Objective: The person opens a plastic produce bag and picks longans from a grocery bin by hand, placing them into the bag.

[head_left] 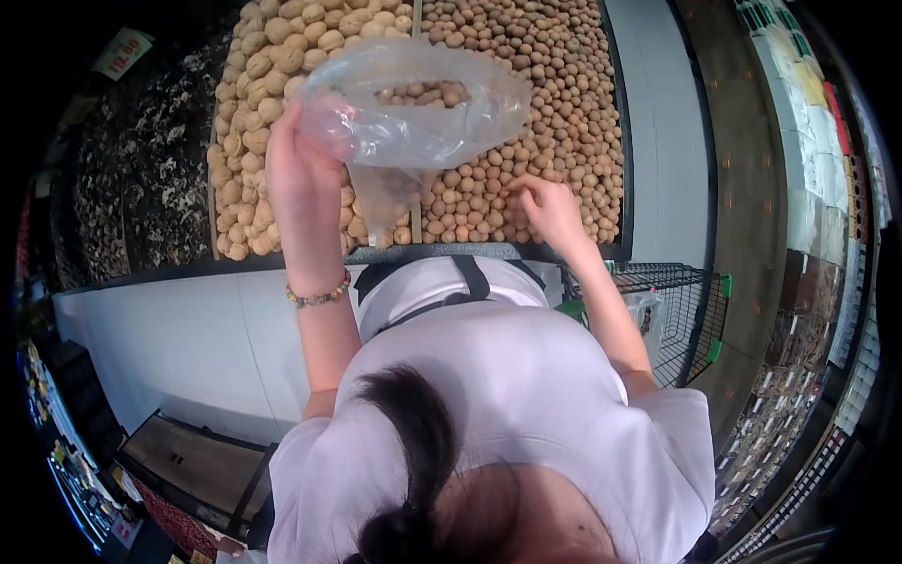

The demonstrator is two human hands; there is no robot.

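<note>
A clear plastic bag (pixel 470 132) hangs from my left hand (pixel 315 136), its mouth spread wide above the bins. Through the bag's opening small brown balls show; whether they lie in the bag or behind it I cannot tell. My right hand (pixel 552 211) is at the front of the heap of small round brown balls (pixel 564 103), which look like dried longans. Its fingers are curled at the heap's surface, and what they pinch, if anything, is hidden. Left of that heap are larger tan walnuts (pixel 249 122), partly behind the bag and my left forearm.
A thin divider (pixel 416 221) separates the two heaps. Dark dried goods (pixel 169 141) fill the bin farther left, with a price sign (pixel 122 54) above. A shopping cart (pixel 672 310) stands at my right. Packed shelves (pixel 799 310) line the far right beyond the aisle floor.
</note>
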